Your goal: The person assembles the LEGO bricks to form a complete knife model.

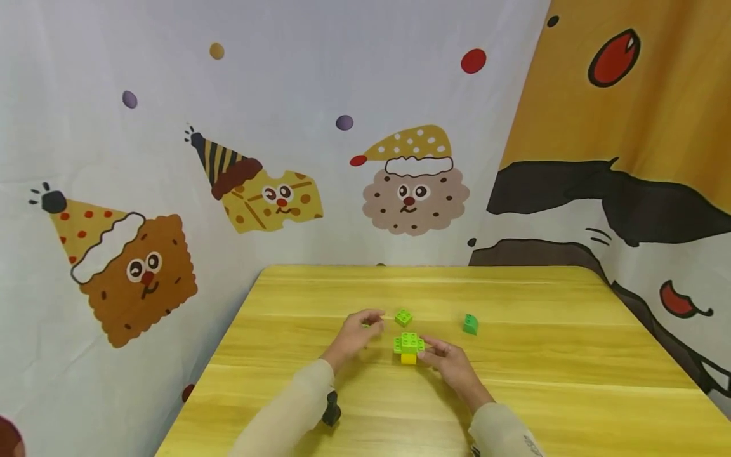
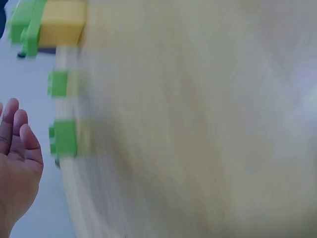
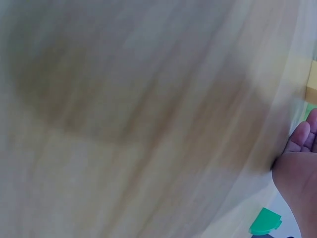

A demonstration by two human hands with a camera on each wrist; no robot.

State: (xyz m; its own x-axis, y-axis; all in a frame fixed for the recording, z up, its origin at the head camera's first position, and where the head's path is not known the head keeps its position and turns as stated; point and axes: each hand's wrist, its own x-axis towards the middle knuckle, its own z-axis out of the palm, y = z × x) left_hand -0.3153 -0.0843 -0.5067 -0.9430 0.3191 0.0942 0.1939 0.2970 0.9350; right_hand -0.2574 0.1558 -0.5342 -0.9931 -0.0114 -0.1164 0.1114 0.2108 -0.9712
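A small build of toy building bricks (image 1: 408, 343), lime green on top with a yellow brick (image 1: 408, 359) below, stands on the table. My right hand (image 1: 454, 368) holds its right end, thumb in front and fingers behind. In the right wrist view that hand (image 3: 299, 163) hides most of the build. Left of the build, my left hand (image 1: 356, 336) hovers apart from it with fingers loosely bent. Partly behind the left hand shows a green brick (image 1: 366, 326). Two green bricks, one smaller (image 2: 59, 83) and one larger (image 2: 64, 138), appear beyond the hand in the left wrist view.
A lime green brick (image 1: 403, 317) lies behind the build. Farther right sits a darker green brick (image 1: 471, 324) with a curved side. The wooden table (image 1: 274, 381) reaches back to a printed curtain (image 1: 320, 76).
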